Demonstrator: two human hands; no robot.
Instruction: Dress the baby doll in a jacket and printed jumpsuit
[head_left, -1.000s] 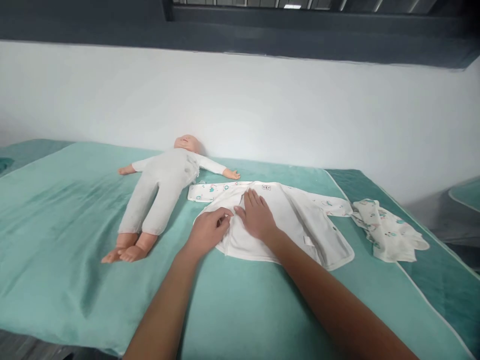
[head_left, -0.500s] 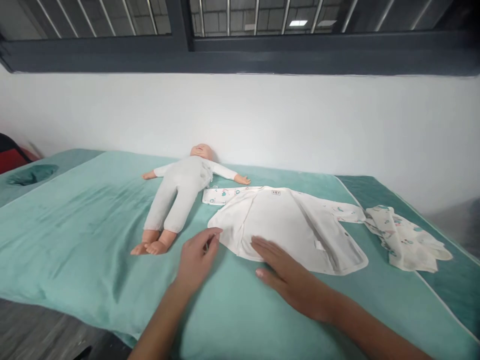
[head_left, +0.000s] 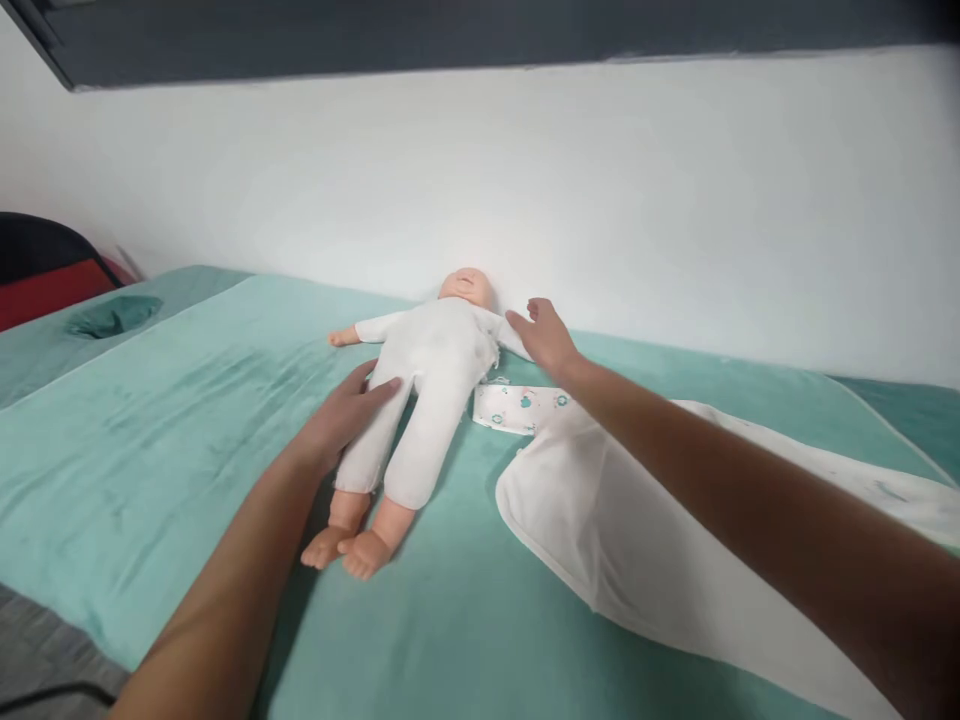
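A baby doll in a white bodysuit lies on its back on the teal bed cover, head towards the wall. My left hand rests open against the doll's near thigh. My right hand hovers open over the doll's outstretched arm, fingers spread. Just right of the doll lies a white baby garment, spread flat, with a printed sleeve pointing at the doll. My right forearm crosses above that garment.
A white wall runs along the far side of the bed. A red and black object stands at the far left. A small dark-teal cloth lies on the cover at the left. The bed's near edge drops off at bottom left.
Both hands left the white garment and moved left to the doll. The view shifted left, so the second printed garment at the right is out of frame.
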